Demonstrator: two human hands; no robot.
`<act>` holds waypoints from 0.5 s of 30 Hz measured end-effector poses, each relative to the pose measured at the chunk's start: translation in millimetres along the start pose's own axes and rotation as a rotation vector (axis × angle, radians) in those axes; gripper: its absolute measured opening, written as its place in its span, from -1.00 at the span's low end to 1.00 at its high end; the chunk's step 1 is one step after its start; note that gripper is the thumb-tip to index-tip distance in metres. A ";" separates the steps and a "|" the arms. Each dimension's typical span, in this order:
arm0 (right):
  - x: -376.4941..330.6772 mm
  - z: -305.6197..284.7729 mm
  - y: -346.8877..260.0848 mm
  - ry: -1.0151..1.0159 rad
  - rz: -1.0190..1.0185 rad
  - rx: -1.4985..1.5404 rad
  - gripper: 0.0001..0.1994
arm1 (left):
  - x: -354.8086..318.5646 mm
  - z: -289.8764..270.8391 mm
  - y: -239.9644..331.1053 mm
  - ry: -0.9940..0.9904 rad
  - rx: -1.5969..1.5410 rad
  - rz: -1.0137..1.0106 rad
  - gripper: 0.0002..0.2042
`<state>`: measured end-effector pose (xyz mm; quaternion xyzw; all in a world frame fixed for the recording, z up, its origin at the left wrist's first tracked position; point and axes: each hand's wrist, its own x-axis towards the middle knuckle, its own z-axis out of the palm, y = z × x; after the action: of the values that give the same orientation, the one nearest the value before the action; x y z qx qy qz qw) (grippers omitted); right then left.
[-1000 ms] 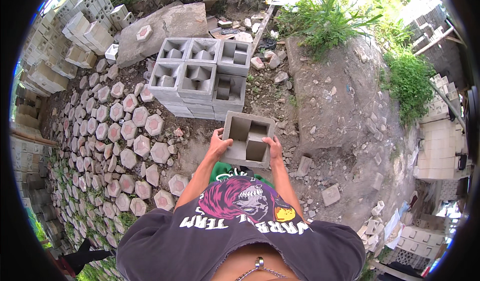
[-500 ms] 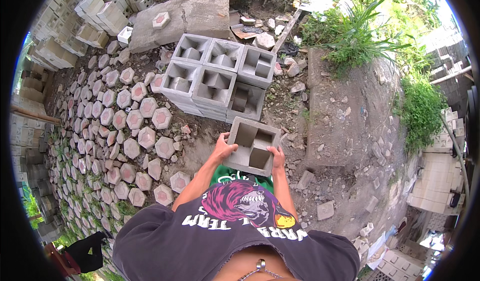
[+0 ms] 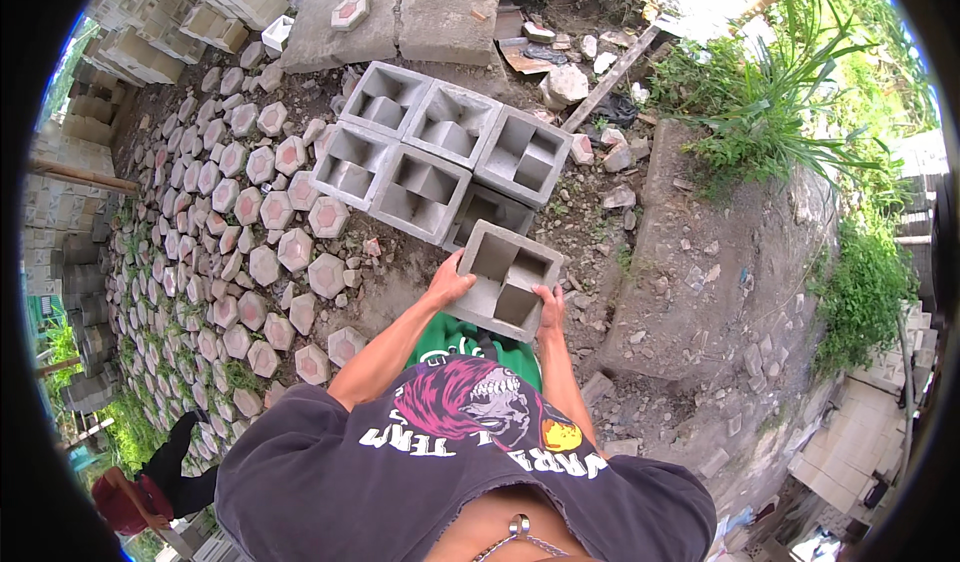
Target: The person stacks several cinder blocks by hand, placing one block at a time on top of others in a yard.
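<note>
Concrete, grey and rough: a hollow block (image 3: 505, 280), square in outline, split inside into four open cells by a cross of thin walls, edges a little chipped and dusty. Held off the ground between both hands, left hand (image 3: 447, 284) clasped on its left edge, right hand (image 3: 549, 309) clasped on its near right corner, fingers wrapped over the rim. Carried just short of the stack of like blocks (image 3: 440, 157) on the bare earth. Judging by that stack: five blocks already set side by side in its top layer, with one gap at the near right corner, directly ahead of the carried block; so most of that layer looks done, one place left. Hexagonal paving stones (image 3: 270, 212) spread over the ground to the left, broken slabs (image 3: 400, 12) beyond the stack.
</note>
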<state>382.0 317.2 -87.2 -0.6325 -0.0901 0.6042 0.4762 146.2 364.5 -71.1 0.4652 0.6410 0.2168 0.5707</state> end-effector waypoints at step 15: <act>133.0 -2.2 22.8 0.026 0.103 0.128 -0.29 | 120.2 28.5 -28.0 -0.050 0.071 -0.034 -0.24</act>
<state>407.1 395.8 -194.0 -0.6126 -0.0123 0.6241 0.4849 173.2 445.5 -164.8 0.4796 0.6416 0.1725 0.5732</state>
